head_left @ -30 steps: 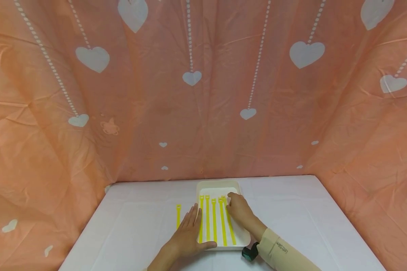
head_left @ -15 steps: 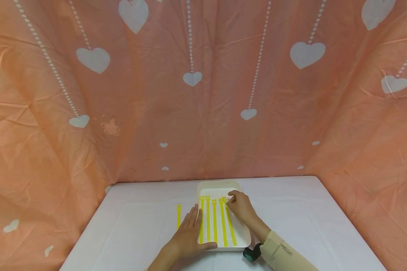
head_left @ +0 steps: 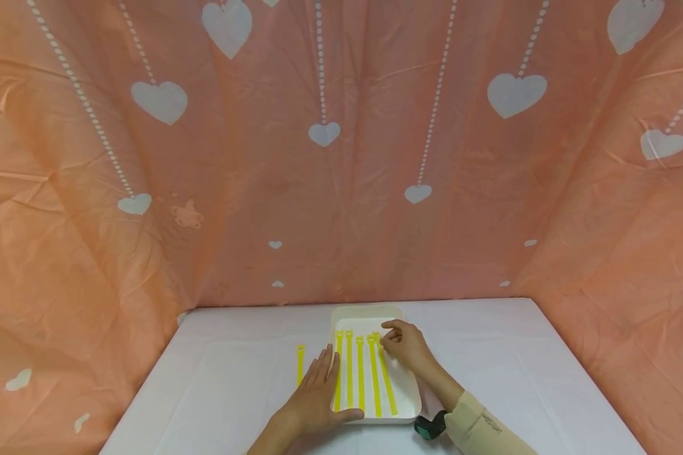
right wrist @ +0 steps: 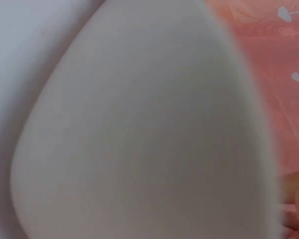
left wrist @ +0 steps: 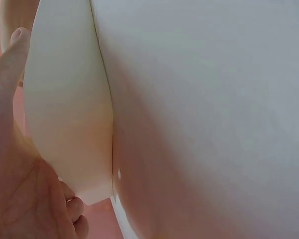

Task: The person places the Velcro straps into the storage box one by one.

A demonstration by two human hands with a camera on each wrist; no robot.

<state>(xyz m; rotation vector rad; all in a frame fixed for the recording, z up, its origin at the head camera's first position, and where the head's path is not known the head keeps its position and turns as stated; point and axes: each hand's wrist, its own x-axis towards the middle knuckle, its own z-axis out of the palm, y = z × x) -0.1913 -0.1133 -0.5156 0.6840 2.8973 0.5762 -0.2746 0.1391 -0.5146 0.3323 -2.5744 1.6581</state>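
A white tray (head_left: 406, 385) lies on the table, with several flat yellow cable ties (head_left: 360, 373) with slotted heads side by side in it. My left hand (head_left: 313, 392) rests along the tray's left wall, fingers straight and thumb at the front rim. The left wrist view shows that hand (left wrist: 30, 199) against the outside of the tray's wall (left wrist: 70, 99). My right hand (head_left: 406, 347) is over the tray's right side, fingers bent, tips beside the head of the slanted rightmost tie; whether they pinch it is unclear. The tray's wall (right wrist: 139, 124) hides most of the right wrist view.
One more yellow cable tie (head_left: 300, 363) lies on the white table (head_left: 227, 379) left of the tray, its lower end behind my left hand. A dark wrist camera (head_left: 429, 426) hangs at my right sleeve. A peach curtain (head_left: 353, 253) stands behind the table.
My right wrist and sleeve have shifted slightly right, while the fingertips stay near the rightmost tie. The left hand and the ties look the same.
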